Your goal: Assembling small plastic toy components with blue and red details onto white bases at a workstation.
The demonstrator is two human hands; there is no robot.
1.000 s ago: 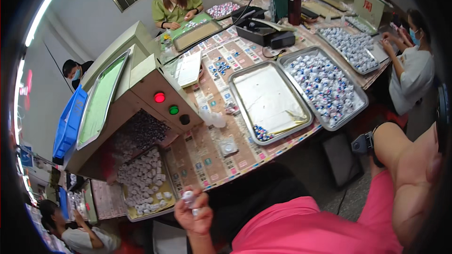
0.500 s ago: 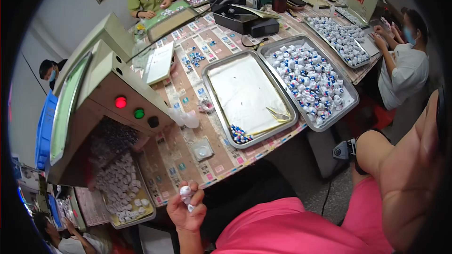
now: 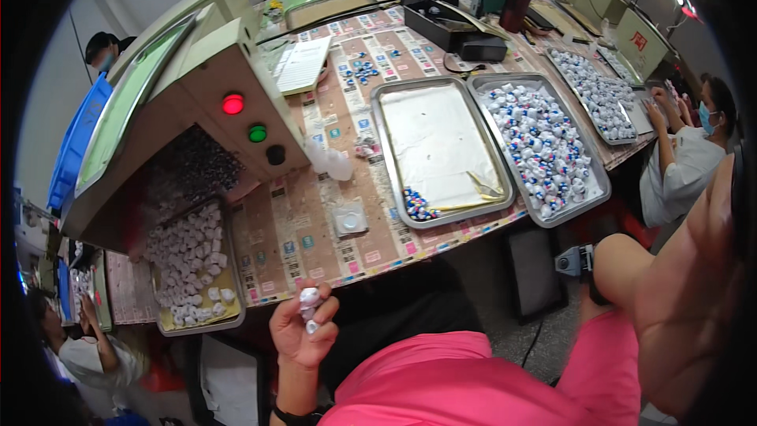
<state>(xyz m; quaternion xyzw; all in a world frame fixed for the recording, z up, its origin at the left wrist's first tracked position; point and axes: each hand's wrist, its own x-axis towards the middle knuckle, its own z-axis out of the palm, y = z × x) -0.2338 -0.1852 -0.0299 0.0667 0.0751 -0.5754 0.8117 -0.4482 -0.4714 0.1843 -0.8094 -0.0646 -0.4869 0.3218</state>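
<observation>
Low in front of me, my left hand (image 3: pixel 303 325) is closed around small white figurines (image 3: pixel 309 300), gripped between thumb and fingers. At least two show, one above the other. A black strap circles that wrist. My right hand (image 3: pixel 682 292) looms large at the right rim, raised close to the camera; its fingers run out of the picture, so its grip is hidden. A small black device (image 3: pixel 574 260) is strapped to the right wrist. Left of my left hand, a metal tray (image 3: pixel 236 319) of plain white figurines sticks out from under a beige machine (image 3: pixel 236 55).
On the patterned table (image 3: pixel 315 237) lie a paper-lined tray (image 3: pixel 438 130) with a few coloured figurines and tweezers (image 3: pixel 485 187), and a tray (image 3: pixel 603 189) full of painted figurines. Farther back are a black box (image 3: pixel 481 49) and a dark flask (image 3: pixel 518 1). Several people work around.
The view has shifted, so the table and trays sit differently in the picture. My left hand still holds the white figurines, and my right hand stays raised.
</observation>
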